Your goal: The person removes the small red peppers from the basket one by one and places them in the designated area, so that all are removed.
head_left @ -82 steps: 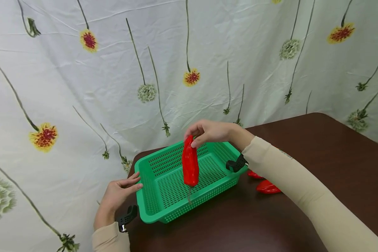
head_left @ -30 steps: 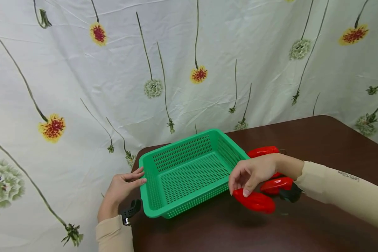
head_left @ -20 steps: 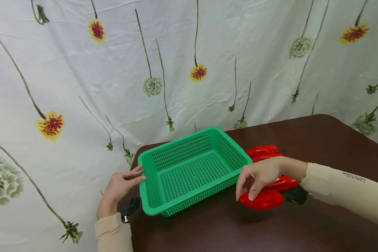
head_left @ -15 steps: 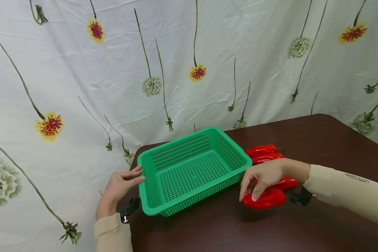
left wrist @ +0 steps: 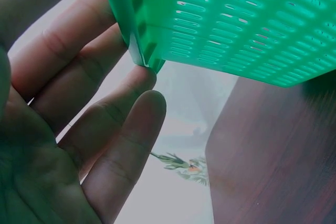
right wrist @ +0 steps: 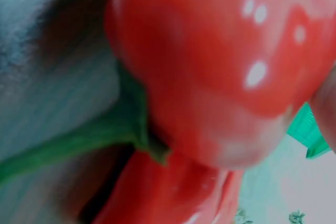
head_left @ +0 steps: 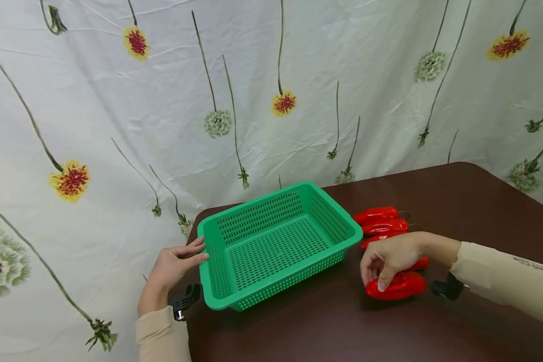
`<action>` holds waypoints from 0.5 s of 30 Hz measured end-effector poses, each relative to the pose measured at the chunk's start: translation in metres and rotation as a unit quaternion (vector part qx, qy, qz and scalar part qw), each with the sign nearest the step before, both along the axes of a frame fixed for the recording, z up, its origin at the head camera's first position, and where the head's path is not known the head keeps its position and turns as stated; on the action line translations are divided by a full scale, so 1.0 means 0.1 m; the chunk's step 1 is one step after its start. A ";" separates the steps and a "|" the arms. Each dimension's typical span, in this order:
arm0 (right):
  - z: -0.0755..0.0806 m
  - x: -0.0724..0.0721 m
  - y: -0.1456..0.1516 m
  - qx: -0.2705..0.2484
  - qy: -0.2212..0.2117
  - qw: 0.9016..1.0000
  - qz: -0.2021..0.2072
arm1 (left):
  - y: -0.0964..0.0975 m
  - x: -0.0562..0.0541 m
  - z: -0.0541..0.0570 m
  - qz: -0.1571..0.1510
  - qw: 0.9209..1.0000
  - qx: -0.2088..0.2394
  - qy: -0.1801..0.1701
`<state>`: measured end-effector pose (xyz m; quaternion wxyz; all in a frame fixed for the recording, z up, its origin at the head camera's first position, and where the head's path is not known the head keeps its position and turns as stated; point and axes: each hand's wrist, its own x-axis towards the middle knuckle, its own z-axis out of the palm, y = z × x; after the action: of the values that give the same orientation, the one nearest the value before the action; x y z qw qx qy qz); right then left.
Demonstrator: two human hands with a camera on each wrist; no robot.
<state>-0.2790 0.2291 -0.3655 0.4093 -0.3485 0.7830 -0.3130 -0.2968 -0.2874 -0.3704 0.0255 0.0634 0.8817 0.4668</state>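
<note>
My right hand (head_left: 391, 259) pinches the pointed end of a glossy red pepper (head_left: 402, 287), low over the table to the right of the basket. In the right wrist view that pepper (right wrist: 220, 66) fills much of the picture, its green stem (right wrist: 100, 129) toward the left, with another red pepper (right wrist: 163, 195) right below it. My left hand (head_left: 174, 269) rests with extended fingers against the left rim of a green perforated plastic basket (head_left: 278, 294). In the left wrist view the straight fingers (left wrist: 131, 135) lie along the outside of the basket rim (left wrist: 123, 19).
Several more red peppers (head_left: 384, 226) lie in a row beside the basket's right end, partly hidden by the right hand. Dark brown tabletop (head_left: 298, 332) lies under everything. A white curtain with printed flowers (head_left: 253, 151) hangs behind the table.
Earlier the right hand held a red pepper upright over the basket. It has since brought it down to the right beside the other peppers, edging further right lately. The left hand stays at the rim.
</note>
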 end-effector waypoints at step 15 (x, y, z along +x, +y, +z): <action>-0.13 0.11 0.10 -0.039 0.043 0.997 -0.055 | -0.01 0.00 -0.01 -0.002 1.000 0.006 0.011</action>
<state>-0.2685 0.2395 -0.3780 0.3432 -0.3335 0.8051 -0.3504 -0.2971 -0.2884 -0.3717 0.0162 0.0710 0.8787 0.4717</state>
